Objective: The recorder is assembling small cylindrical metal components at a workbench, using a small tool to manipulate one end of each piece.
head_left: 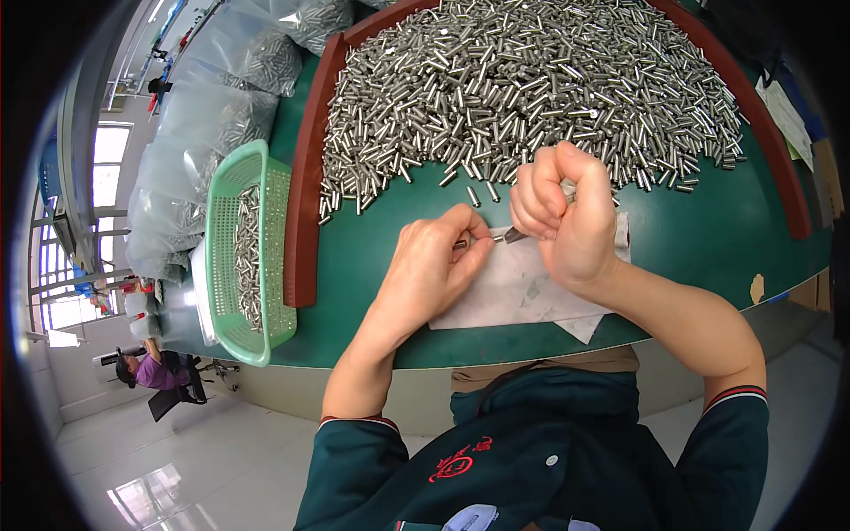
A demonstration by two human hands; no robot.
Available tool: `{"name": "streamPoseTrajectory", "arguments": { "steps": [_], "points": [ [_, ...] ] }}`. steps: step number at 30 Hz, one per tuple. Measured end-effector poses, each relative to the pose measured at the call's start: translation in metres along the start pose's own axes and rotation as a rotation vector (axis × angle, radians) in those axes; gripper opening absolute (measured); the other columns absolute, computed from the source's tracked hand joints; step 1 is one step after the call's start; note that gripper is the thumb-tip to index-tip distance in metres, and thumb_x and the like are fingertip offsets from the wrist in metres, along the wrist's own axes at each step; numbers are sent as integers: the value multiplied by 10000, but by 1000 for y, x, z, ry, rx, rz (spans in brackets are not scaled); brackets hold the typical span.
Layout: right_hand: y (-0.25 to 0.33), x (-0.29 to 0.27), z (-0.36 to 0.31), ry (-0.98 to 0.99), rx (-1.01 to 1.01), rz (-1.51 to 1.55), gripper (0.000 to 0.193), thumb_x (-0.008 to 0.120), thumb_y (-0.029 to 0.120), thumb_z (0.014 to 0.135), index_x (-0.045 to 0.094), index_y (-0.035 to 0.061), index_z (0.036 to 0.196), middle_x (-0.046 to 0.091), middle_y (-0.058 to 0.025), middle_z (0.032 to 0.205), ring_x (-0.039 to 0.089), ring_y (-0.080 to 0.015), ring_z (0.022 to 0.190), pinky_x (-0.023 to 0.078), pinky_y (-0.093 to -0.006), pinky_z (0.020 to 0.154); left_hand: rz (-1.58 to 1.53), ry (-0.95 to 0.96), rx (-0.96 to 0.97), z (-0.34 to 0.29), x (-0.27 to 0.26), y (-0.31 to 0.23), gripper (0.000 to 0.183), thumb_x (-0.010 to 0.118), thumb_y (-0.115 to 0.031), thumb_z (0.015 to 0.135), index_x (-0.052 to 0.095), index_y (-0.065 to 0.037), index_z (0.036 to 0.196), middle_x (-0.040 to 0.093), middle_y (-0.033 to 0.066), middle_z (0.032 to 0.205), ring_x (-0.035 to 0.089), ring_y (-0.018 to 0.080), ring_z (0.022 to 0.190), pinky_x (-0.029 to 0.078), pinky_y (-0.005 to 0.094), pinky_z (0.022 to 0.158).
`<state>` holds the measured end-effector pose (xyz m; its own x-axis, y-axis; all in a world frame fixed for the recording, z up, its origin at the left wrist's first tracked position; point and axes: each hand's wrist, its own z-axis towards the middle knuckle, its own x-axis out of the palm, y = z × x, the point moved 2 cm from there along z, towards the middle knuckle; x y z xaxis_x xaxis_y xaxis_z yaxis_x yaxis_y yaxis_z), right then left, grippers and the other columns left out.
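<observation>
Thumb and forefinger drawn together, the left hand pinches a small metal pin over the pale sheet, while the right hand, curled into a loose fist, grips a slim dark-tipped tool whose point comes up to the pin above that sheet. Neither hand has its fingers spread; whether tip and pin actually touch we cannot tell, and the fist hides most of the tool. We judge the close pinch steadies so small a part, the fist gives firm control of the tool, and the sheet guards the green worktop beneath. Just beyond the sheet, a broad pile of similar pins spreads within easy reach, edged by a red-brown frame that, we take it, stops them rolling away. Left of the sheet, past the frame's side, a green basket holds more pins; farther left and beyond, we see clear plastic bags bulging with metal pieces. Well apart, at far left, sits another person in purple.
</observation>
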<state>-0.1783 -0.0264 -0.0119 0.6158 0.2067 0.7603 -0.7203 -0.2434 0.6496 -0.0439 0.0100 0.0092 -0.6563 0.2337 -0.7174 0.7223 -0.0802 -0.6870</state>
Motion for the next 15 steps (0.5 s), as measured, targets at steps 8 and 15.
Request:
{"name": "streamPoseTrajectory", "arguments": {
  "steps": [8,15],
  "points": [
    [-1,1,-2,-2,-1,4,364,287,201,846,280,88,501,278,7,446,219,-72,391,198,-225,378,-37,-16,12,-2,2,3,98,581,-61,752,521,15,732,420,15,493,330,68,435,277,235,409],
    [-1,4,-2,3,-7,1,368,281,207,851,279,86,503,273,10,446,221,-73,396,202,-225,383,-32,-18,10,-3,1,3,109,590,-69,755,534,22,732,470,34,524,364,73,448,305,236,420]
  ]
}}
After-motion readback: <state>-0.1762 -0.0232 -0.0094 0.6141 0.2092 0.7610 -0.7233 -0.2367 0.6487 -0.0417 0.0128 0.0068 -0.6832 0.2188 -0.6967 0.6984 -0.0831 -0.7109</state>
